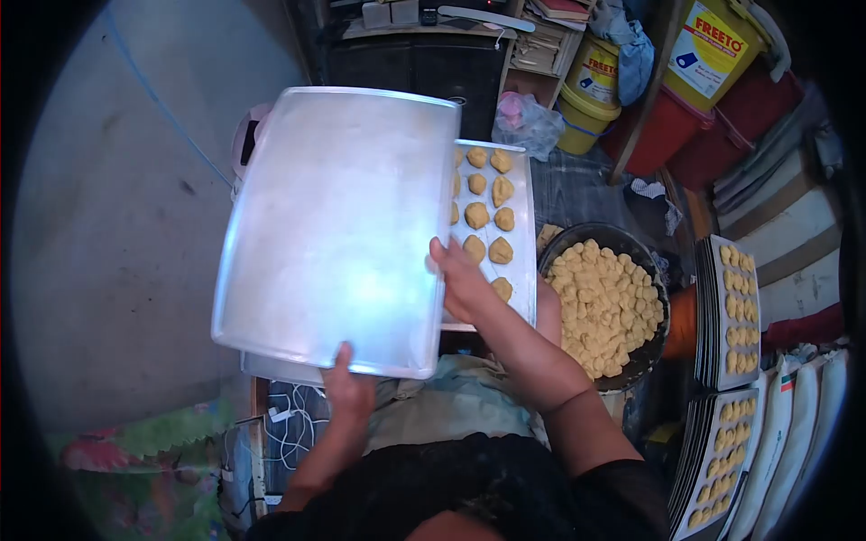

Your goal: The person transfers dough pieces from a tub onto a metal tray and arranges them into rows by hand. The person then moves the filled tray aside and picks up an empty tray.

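A bare metal baking tray (334, 216) is held up and tilted in front of me. My left hand (348, 388) grips its near edge, thumb on top and the other fingers hidden beneath. With my right hand (458, 278) I hold its right edge, the fingers partly out of sight. Behind and to the right lies a second baking tray (521, 270), partly covered by the raised one, with rows of dough balls (477, 215) on it. Beside my right forearm stands a round dark tub (651, 347) heaped with dough pieces (604, 307).
On the right, two stacks of trays (713, 311) carry dough balls on top. Yellow buckets (591, 104) and red containers (663, 135) stand at the back right, near a plastic bag (532, 126). White cables (293, 419) trail at lower left, beside a floral cloth (144, 460).
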A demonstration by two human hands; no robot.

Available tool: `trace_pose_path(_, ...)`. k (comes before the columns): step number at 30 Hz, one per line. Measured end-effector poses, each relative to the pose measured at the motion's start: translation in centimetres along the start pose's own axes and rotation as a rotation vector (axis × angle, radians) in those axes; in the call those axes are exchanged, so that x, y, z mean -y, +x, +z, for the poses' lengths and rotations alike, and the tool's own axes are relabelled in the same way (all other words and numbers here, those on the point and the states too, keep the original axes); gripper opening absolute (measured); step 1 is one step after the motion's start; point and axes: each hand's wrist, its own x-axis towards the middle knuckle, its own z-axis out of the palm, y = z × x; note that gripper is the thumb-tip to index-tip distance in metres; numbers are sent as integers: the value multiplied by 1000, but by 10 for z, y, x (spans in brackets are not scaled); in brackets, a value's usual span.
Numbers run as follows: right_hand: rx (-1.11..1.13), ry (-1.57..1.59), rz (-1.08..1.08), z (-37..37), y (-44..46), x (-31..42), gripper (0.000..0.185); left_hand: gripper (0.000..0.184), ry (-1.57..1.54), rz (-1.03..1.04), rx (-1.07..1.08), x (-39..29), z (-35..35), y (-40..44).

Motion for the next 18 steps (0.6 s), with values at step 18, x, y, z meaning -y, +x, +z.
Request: trace_pose_path(18, -329, -775, -267, -280, 39, 14, 62, 66, 1012, -562, 630, 60, -46, 146)
